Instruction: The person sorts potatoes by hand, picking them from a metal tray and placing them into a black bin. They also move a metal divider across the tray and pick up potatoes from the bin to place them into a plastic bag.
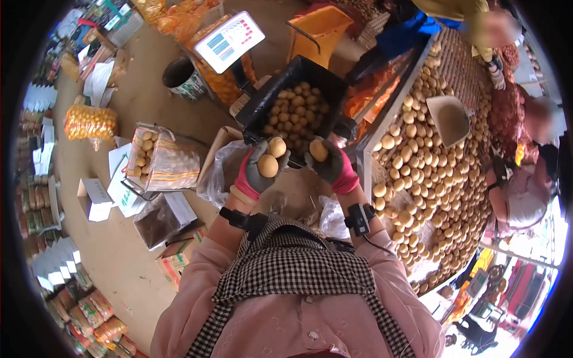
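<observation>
My left hand (260,167), in a grey and pink glove, holds two potatoes (268,166) at the near left corner of a black tray. My right hand (330,164), gloved the same way, is closed on one potato (319,150) near the tray's right corner. Between and beyond my hands, the black tray (261,110) contains many potatoes (296,111). A scale display (229,42) stands on a post at the tray's far left side.
To the right, a large slatted table (366,173) bears loose potatoes and a scoop (449,121). Other people stand beyond it. Leftward are a striped sack (174,167), cartons (95,198), a bucket (182,78) and a net bag (91,123). An orange bin (320,34) is ahead.
</observation>
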Available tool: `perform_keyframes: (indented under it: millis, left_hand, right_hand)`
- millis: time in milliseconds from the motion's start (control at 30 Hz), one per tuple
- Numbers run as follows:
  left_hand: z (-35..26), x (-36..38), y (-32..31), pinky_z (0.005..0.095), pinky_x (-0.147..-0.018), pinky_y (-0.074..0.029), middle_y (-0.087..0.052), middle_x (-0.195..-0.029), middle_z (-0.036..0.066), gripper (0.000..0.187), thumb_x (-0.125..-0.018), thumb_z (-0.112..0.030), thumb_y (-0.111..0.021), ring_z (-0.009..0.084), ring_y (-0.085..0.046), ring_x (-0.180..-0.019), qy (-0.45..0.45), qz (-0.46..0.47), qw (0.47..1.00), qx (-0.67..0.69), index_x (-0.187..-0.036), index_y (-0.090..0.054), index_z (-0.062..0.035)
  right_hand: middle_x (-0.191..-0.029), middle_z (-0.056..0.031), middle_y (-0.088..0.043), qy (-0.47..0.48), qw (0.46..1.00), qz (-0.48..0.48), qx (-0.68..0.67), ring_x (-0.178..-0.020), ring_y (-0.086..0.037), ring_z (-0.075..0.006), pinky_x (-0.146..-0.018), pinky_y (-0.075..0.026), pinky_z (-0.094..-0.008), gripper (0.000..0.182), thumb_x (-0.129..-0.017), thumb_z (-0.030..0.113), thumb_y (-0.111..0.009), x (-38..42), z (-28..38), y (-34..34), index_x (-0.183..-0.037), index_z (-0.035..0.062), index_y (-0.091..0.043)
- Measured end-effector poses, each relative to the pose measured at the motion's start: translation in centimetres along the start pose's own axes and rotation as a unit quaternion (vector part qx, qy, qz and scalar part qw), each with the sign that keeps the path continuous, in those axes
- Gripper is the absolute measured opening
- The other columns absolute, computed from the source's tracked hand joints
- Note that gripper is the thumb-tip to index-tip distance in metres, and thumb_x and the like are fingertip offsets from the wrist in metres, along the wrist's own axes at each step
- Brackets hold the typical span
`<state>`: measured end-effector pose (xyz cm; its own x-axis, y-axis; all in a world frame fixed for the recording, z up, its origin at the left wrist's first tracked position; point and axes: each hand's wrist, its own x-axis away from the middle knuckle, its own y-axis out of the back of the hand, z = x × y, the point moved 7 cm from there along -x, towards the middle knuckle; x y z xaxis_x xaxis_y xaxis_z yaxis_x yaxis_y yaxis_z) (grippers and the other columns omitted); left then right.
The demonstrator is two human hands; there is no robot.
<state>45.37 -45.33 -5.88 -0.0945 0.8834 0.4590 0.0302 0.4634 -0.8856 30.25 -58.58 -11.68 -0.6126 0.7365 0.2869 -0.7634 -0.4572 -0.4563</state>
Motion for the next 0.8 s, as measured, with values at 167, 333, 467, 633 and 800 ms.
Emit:
perform_keyframes:
  millis: [167,333,467,633,800]
  left_hand:
    - [-0.2,1.4,-4.8,0.0355,-0.093,-0.056,-0.061,-0.122,0.011,0.027,-0.093,-0.006,-0.063,0.0208,-0.06,-0.112,-0.32,0.12,0.735,-0.586,-0.119,-0.059,-0.0001]
    - [2.8,-0.9,-0.8,0.0361,-0.092,-0.056,-0.061,-0.125,0.011,0.033,-0.095,-0.018,-0.061,0.0263,-0.062,-0.114,-0.001,0.042,0.983,-0.179,-0.124,-0.059,-0.0018]
    - [2.1,0.4,-2.6,0.0359,-0.087,-0.057,-0.065,-0.119,0.011,0.039,-0.099,-0.032,-0.054,0.0271,-0.065,-0.108,-0.379,0.167,0.463,-0.784,-0.124,-0.059,-0.0022]
    - [4.2,-1.1,1.2,0.0353,-0.079,-0.058,-0.068,-0.109,0.011,0.039,-0.095,-0.031,-0.061,0.0261,-0.067,-0.097,0.076,-0.022,0.989,-0.124,-0.121,-0.06,-0.0022]
    - [1.7,-3.3,4.7,0.0354,-0.083,-0.058,-0.066,-0.114,0.011,0.035,-0.095,-0.029,-0.061,0.0247,-0.066,-0.099,-0.063,-0.022,0.933,-0.355,-0.12,-0.06,-0.0037]
  right_hand:
    - [-0.127,-0.0138,-0.06,0.071,0.994,0.068,0.038,-0.117,-0.06,-0.0315,-0.099,-0.05,-0.0433,0.051,-0.101,0.038,-0.05,4.2,4.3,-3.2,-0.139,0.0048,-0.045]
    - [-0.134,-0.0159,-0.056,-0.067,0.937,0.069,-0.337,-0.118,-0.059,-0.0337,-0.1,-0.048,-0.0449,0.052,-0.101,0.04,-0.048,7.0,4.2,-3.5,-0.144,0.011,-0.043]
    - [-0.139,-0.0204,-0.053,-0.068,0.914,0.119,-0.383,-0.121,-0.058,-0.0316,-0.095,-0.053,-0.0423,0.056,-0.102,0.041,-0.044,8.7,5.4,-3.5,-0.147,0.0075,-0.039]
    - [-0.135,-0.0207,-0.056,-0.121,0.85,0.255,-0.446,-0.117,-0.06,-0.0295,-0.086,-0.056,-0.0405,0.06,-0.101,0.045,-0.047,10.4,6.0,-5.0,-0.148,0.0098,-0.038]
    - [-0.12,-0.015,-0.061,-0.054,0.935,0.031,-0.349,-0.103,-0.064,-0.0311,-0.081,-0.055,-0.0404,0.051,-0.1,0.036,-0.053,9.3,0.4,-0.7,-0.141,0.0075,-0.046]
